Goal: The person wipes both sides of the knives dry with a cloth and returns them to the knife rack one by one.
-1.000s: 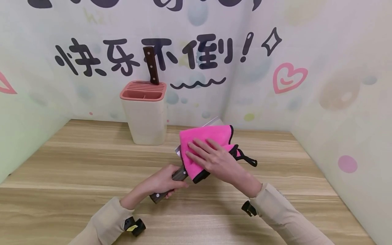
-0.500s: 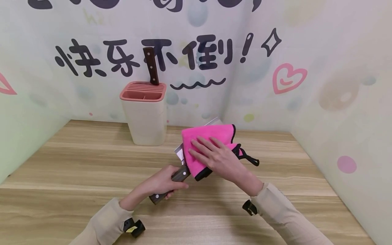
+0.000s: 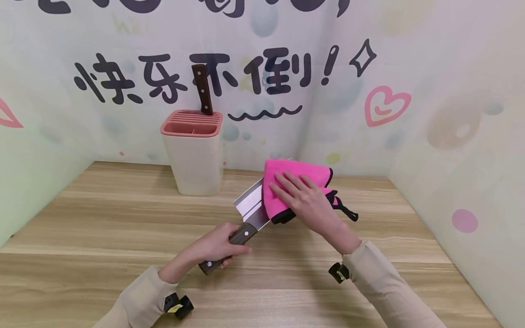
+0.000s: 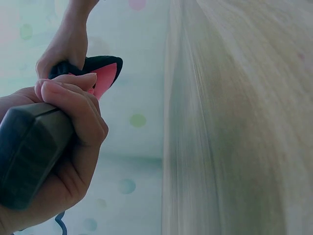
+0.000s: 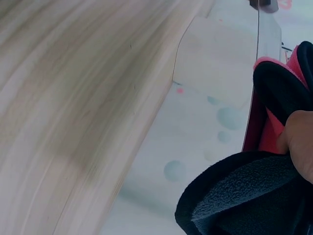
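My left hand (image 3: 217, 242) grips the dark wooden handle (image 3: 243, 233) of a cleaver (image 3: 250, 202), whose broad metal blade slants up to the right above the table. Across the outer part of the blade lies a pink cloth (image 3: 276, 169) with black edging and a loop. My right hand (image 3: 305, 200) holds the cloth against the blade, fingers spread over its upper face. From the right wrist view, the cloth's dark underside (image 5: 244, 191) hangs in folds by the thumb (image 5: 299, 142). The handle's butt (image 4: 32, 152) pokes out of my left fist in the left wrist view.
At the back stands a white knife holder (image 3: 194, 164) with a pink slotted top; a brown-handled knife (image 3: 202, 89) is in it. The wooden table (image 3: 102, 228) meets a printed wall (image 3: 328, 123) behind and walls at both sides.
My right hand has slid the cloth up and right along the blade, baring more metal near the handle. The left hand keeps its grip almost in place.
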Tool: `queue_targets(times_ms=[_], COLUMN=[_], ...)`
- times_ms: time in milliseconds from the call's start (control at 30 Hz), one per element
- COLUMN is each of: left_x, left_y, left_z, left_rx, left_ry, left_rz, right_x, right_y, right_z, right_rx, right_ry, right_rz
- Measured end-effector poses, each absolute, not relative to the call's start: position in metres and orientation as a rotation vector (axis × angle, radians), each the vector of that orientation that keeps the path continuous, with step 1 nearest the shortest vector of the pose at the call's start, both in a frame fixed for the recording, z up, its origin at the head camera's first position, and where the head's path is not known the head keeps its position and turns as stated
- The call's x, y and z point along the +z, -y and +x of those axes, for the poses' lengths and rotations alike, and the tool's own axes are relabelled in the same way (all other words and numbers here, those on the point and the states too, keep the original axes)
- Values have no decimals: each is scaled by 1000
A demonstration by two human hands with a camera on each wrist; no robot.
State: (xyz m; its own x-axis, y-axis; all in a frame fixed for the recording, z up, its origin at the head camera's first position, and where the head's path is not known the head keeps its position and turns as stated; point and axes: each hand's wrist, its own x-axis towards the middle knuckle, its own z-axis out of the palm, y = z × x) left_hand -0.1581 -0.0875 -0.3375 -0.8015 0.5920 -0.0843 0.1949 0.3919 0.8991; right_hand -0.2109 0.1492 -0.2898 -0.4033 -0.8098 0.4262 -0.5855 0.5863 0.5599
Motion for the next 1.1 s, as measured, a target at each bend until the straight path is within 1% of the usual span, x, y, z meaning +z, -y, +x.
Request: queue_targets(times_ms=[667,1100], left_x=[-339,-339], left_y=[91,92], left_z=[-157,-156], left_rx=[1399,1395], left_ry=[-2242,-2243], left_rz=[700,706], right_x=[-291,-293], right_y=[-169,-175], right_z=[-227,-230], right_rx=[-262,-181], right_ry=[2253,2317], right_rz=[940,819])
